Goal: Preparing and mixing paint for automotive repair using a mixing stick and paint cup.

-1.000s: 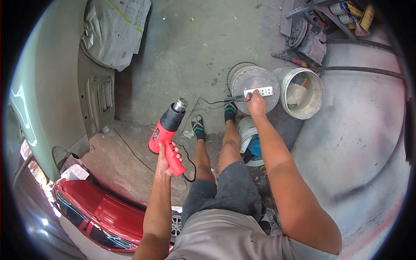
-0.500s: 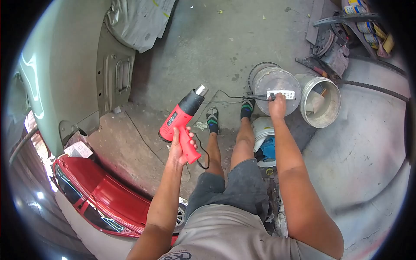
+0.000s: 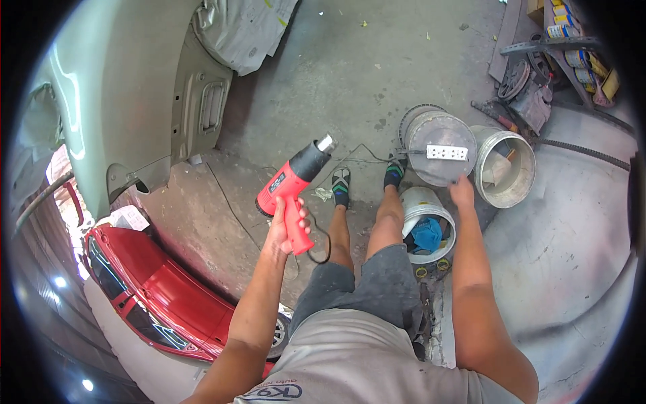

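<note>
My left hand [image 3: 286, 229] is wrapped round the grip of a red-and-black heat gun [image 3: 288, 176], its silver nozzle pointing up and right, a black cord looping below. A white power strip [image 3: 447, 152] lies on a grey round lid atop a bucket [image 3: 439, 175], with a dark cord running into its left end. Just below that lid, off the strip, is my right hand [image 3: 461, 190], empty, fingers loosely bent and apart. Under it stands a bucket [image 3: 449, 242] holding blue cloth [image 3: 426, 234].
An open bucket [image 3: 511, 195] stands right of the lid. A green-grey car panel [image 3: 121, 108] and covered sheet [image 3: 239, 30] are left. A red car [image 3: 161, 296] is lower left. Metal parts [image 3: 528, 108] and cans [image 3: 577, 59] are upper right; a grey primed panel [image 3: 558, 249] fills the right side.
My right hand has let go of the plug at the power strip and dropped below the lid. My view has shifted, so the scene sits further right. The heat gun is still in my left hand.
</note>
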The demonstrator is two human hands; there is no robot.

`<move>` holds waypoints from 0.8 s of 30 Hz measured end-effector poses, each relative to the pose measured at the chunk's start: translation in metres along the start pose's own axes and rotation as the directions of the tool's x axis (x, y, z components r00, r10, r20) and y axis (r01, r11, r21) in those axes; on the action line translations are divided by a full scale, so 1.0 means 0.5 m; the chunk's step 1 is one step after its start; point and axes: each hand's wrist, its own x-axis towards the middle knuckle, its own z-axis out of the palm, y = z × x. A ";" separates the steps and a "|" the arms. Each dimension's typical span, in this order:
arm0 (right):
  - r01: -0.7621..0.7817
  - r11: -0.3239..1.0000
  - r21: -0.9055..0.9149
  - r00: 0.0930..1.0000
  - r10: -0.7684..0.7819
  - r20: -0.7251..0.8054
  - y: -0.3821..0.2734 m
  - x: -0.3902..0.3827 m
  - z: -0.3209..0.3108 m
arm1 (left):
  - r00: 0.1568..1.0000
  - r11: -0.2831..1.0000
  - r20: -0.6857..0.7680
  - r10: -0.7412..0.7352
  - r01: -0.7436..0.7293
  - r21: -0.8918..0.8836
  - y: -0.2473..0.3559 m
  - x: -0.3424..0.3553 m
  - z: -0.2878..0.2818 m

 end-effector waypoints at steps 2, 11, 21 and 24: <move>-0.051 0.986 -0.157 0.960 0.092 0.264 -0.001 -0.051 -0.028 | 0.966 0.993 0.233 -0.111 0.119 -0.019 0.008 -0.038 -0.013; 0.557 0.464 0.688 0.522 -0.841 0.144 -0.612 -0.492 -0.246 | 0.696 0.990 0.712 -0.094 0.143 -0.009 0.009 -0.230 0.003; 0.881 -0.014 0.473 0.070 -0.985 -0.160 -0.901 -0.849 -0.225 | 0.640 0.998 0.768 0.033 0.020 -0.060 0.040 -0.432 -0.124; 0.881 -0.059 0.469 -0.017 -0.996 -0.093 -0.930 -0.936 -0.170 | 0.590 0.991 0.797 0.128 -0.056 -0.118 0.046 -0.480 -0.205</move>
